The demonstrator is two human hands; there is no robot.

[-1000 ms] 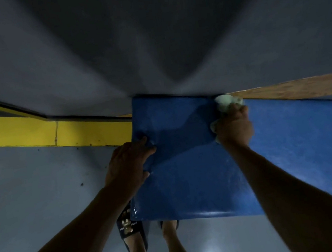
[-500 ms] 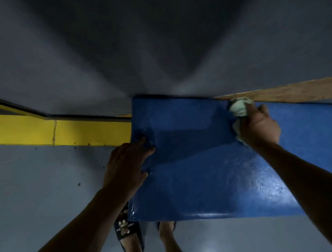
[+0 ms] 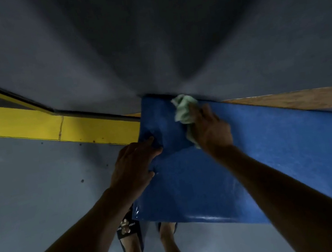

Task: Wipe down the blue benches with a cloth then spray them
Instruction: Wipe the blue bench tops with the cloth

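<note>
Blue bench (image 3: 258, 156) running from the lower middle out to the right, glossy, its far edge against the grey wall (image 3: 151, 44), its left end near a yellow beam (image 3: 56, 126). Right hand (image 3: 209, 129) near the far left corner of the bench, palm down, fingers curled over a crumpled pale green cloth (image 3: 184, 111) and pressing it onto the blue surface; cloth bunched just ahead and to the left of the knuckles, its top almost touching the far edge where bench meets wall. Left hand (image 3: 134, 165) laid over the left edge of the bench, fingers bent and resting on the blue top, thumb toward the front, gripping nothing but the edge itself. Strip of bare wood (image 3: 304, 100) along the far edge, right of the cloth. Below the front edge, grey floor (image 3: 33, 194), a black sandal (image 3: 129, 226) with a pale emblem, the other foot partly hidden under the bench
</note>
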